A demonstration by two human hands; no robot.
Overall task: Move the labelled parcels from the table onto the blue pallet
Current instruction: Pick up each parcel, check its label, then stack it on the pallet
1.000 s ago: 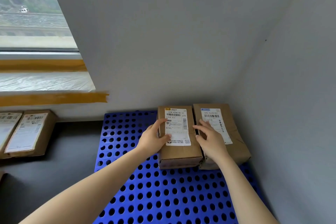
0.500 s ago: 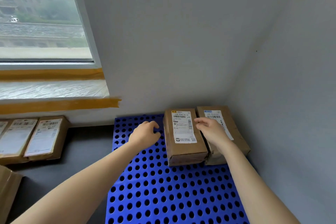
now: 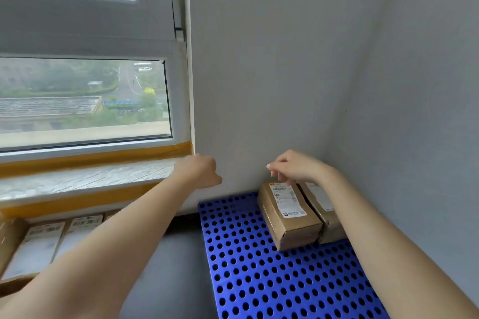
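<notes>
Below my right hand (image 3: 298, 167), fingers loosely curled and holding nothing: two labelled parcels (image 3: 287, 212) side by side on the blue pallet (image 3: 259, 280), in a grey-walled corner. Left of my left hand (image 3: 199, 171), likewise loose and holding nothing: taped window sill (image 3: 85, 179), more parcels (image 3: 41, 243) beneath.

Two parcels (image 3: 290, 211) fill pallet (image 3: 272, 280) far right corner against walls; near and left pallet surface free.
</notes>
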